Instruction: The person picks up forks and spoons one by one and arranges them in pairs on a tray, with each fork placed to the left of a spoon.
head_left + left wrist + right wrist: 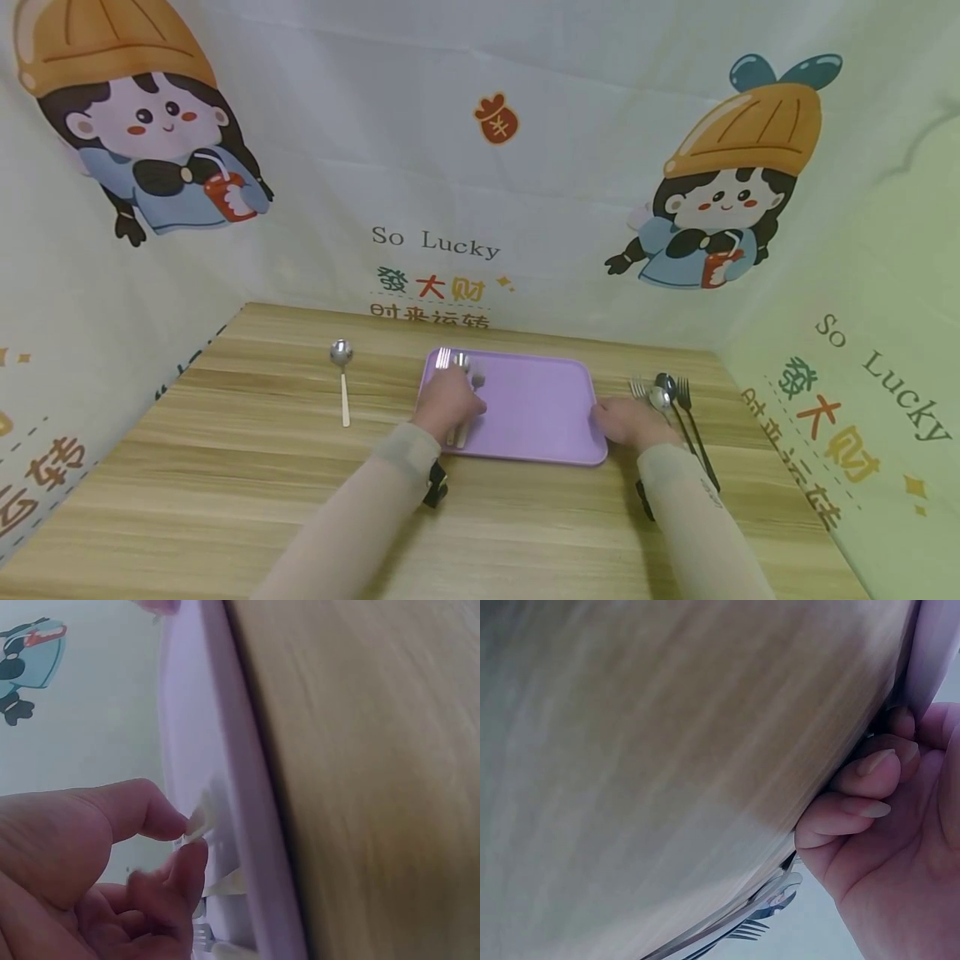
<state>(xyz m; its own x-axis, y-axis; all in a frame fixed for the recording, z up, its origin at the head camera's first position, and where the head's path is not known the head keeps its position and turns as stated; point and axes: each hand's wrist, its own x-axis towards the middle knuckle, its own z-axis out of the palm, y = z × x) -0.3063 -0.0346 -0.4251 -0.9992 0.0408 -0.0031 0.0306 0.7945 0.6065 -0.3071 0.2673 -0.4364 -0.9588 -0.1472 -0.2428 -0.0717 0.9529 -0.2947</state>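
A purple tray (536,408) lies on the table. At its left end are a fork (443,358) and a spoon (461,362), side by side, partly hidden behind my left hand (450,403). Between thumb and index finger, that hand pinches the cream handle (199,823) of a third piece of cutlery, whose small grey head (477,380) shows just past the fingers; whether it is a fork or a spoon I cannot tell. My right hand (630,420) grips the tray's right edge, with curled fingers (866,776) low beside the tabletop.
Left of the tray, a cream-handled spoon (342,354) lies alone. Beyond my right hand is a group of cutlery: a silver fork (637,387), a silver spoon (660,398), a dark spoon (666,382) and a dark fork (686,396). A printed cloth (555,275) hangs behind the table.
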